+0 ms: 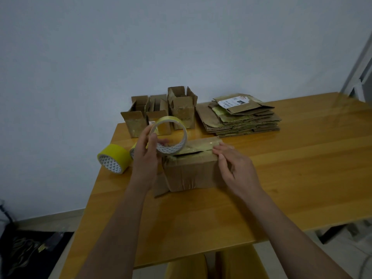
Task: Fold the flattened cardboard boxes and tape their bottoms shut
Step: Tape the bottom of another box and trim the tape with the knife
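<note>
Left hand (146, 150) has its grip around the tape roll (171, 135), lifted just above the left end of the cardboard box (191, 172), which sits bottom-up at the middle of the worktop (281, 178). Right hand (233, 168) lies flat-fingered on the box's right end, grip released, pressing the tape strip (201, 147) along the flap seam. Behind, three folded boxes (161, 111) stand left of the flattened stack (241, 117); a spare yellow roll (113, 159) lies at the left edge.
</note>
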Action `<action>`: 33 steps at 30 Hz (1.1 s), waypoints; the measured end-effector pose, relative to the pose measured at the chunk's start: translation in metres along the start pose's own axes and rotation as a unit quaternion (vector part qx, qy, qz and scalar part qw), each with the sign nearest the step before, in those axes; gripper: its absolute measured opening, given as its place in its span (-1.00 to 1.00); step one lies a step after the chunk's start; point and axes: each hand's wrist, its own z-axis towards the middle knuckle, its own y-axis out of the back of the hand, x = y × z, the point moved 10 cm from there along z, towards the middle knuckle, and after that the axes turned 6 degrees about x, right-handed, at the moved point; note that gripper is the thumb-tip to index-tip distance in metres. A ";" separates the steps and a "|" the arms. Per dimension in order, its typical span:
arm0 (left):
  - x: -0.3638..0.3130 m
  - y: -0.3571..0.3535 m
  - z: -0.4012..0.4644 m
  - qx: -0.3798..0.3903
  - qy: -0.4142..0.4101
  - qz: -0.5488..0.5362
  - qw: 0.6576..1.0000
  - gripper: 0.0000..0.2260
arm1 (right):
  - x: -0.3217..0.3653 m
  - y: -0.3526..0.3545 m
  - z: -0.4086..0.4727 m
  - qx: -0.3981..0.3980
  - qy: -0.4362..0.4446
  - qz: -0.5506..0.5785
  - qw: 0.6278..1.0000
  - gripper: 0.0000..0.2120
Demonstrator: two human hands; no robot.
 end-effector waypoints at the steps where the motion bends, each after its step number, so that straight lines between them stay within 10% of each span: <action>1: 0.001 0.005 0.000 0.004 0.002 0.012 1.000 -0.61 | -0.001 0.001 0.000 -0.005 -0.003 -0.002 1.000 -0.62; 11: 0.018 0.017 -0.019 0.040 0.037 0.068 0.996 -0.54 | 0.029 -0.014 0.002 -0.014 -0.040 -0.199 0.979 -0.67; 33: 0.021 0.028 -0.005 0.083 0.046 -0.004 0.995 -0.67 | 0.025 -0.016 -0.002 0.016 -0.018 -0.219 0.975 -0.54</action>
